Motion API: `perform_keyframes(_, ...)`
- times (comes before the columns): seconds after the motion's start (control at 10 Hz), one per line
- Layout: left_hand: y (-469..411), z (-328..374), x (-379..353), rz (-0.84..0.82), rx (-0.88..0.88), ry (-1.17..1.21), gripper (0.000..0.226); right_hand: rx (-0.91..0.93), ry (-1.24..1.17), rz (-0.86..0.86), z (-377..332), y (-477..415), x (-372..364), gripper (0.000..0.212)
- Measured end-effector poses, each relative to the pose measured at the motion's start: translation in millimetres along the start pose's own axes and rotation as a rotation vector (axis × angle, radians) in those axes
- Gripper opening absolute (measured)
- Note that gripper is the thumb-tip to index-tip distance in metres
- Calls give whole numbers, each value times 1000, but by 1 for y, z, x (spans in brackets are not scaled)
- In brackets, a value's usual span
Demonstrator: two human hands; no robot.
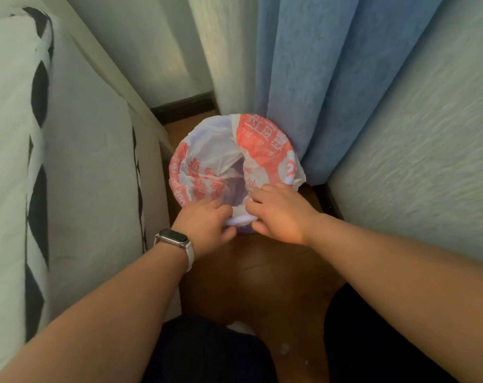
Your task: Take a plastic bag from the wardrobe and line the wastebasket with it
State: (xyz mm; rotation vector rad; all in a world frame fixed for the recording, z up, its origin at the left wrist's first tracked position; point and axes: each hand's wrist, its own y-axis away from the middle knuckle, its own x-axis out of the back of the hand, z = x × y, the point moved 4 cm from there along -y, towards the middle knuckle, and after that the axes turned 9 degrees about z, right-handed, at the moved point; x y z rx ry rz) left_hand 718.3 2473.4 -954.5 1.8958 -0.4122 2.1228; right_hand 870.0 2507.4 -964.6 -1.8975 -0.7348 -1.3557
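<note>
in the head view the red-and-white plastic bag point(262, 150) lies spread over the lilac wastebasket point(241, 220) on the floor by the blue curtain point(317, 92), while the left hand point(207, 225) and right hand point(279, 214), fingers curled, pinch its near edge at the rim.

red-and-white bag point(265, 150), blue curtain point(317, 78)

A narrow strip of brown wood floor point(276, 272) is hemmed in by a white bed point(91, 175) with black diamond trim at the left and a pale textured wall point(428, 134) at the right. At the far end a white curtain point(229, 51) and a blue curtain point(331, 78) are hung side by side — a dark skirting point(183, 106) is seen beside them, in dim light.
</note>
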Motion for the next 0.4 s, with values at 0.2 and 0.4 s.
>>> perform_keyframes(0.2,18,12,8,-94,114,124,20,-64,-37,-110,-12,12,7,19)
perform_keyframes(0.4,39,47,74,34,268,224,32,-135,-9,-160,-32,24,70,34)
